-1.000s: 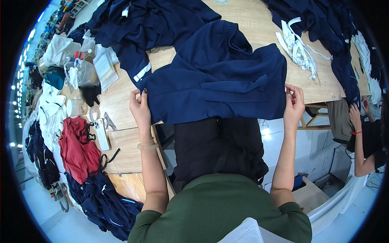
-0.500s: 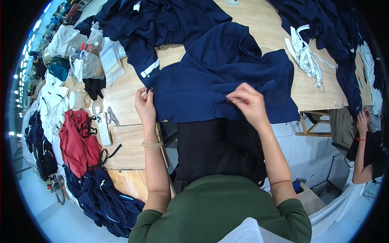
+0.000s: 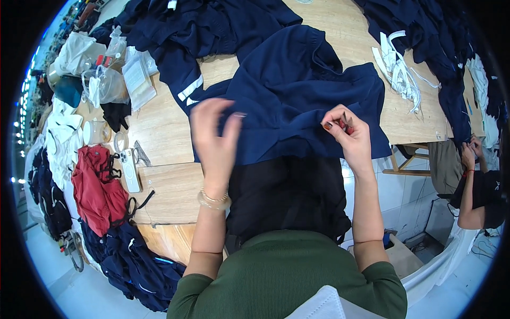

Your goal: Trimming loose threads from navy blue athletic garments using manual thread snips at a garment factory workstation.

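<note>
A navy garment (image 3: 297, 101) with a gathered elastic edge lies across the near edge of the table, its lower part reaching over my lap. My left hand (image 3: 215, 138) is raised over the garment's left end, blurred, with thumb and fingers apart and nothing in it. Above the right part of the cloth, my right hand (image 3: 348, 135) is closed, its fingers curled together. Something small, dark and pointed, with a bit of red, shows among those fingers; its kind is not clear.
More navy garments (image 3: 212, 26) are heaped at the back. White strips (image 3: 398, 74) lie to the right. A phone (image 3: 130, 170), a red bag (image 3: 98, 189), a tape roll (image 3: 121, 142) and plastic bags (image 3: 109, 85) are on the left. Another person's hands (image 3: 470, 151) hold navy cloth at far right.
My left hand has let go of the garment's left edge and moved right, its fingers spreading. My right hand has moved right and lifted off the fabric, still closed.
</note>
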Motion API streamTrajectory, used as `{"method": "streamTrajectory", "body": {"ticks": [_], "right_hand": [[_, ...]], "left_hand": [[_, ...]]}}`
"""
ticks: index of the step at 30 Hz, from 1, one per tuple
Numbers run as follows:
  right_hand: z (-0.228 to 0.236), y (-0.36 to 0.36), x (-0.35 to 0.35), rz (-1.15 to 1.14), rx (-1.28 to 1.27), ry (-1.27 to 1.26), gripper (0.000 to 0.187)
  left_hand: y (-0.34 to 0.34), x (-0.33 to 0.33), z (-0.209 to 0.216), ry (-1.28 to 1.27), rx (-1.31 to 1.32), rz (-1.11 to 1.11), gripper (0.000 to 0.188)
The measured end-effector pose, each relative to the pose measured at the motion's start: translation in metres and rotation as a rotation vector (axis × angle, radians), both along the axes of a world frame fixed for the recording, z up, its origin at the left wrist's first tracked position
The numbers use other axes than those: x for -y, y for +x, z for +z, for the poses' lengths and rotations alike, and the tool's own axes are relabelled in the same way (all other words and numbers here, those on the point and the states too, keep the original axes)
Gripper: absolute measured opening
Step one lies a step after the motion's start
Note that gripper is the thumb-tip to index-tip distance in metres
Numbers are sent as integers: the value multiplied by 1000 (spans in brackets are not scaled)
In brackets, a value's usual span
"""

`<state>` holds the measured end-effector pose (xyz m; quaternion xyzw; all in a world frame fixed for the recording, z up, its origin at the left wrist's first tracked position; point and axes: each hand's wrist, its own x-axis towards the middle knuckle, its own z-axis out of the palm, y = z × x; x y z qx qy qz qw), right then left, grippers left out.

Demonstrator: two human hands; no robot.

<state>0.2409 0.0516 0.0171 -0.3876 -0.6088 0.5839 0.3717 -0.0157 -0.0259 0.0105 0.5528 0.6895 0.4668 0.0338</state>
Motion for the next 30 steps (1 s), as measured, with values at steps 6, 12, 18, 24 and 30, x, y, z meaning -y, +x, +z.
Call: {"method": "streamTrajectory", "body": {"ticks": [6,12,18,24,30], "right_hand": [[29,-49,-17,81,46,205,3],[26,-27,-27,-40,316,165,26],[22,-13,-23,73,479,380,19],[27,-20,-20,91,601,400,19],[25,-24,-24,123,605,467,20]], "left_hand": [[57,-22,-5,-53,39,-350,14],[54,-27,-14,-94,539,-243,8],[52,-24,-10,-127,522,-254,10],[55,-27,-5,-71,444,-284,8],[60,-25,-2,-47,358,-289,6]]}}
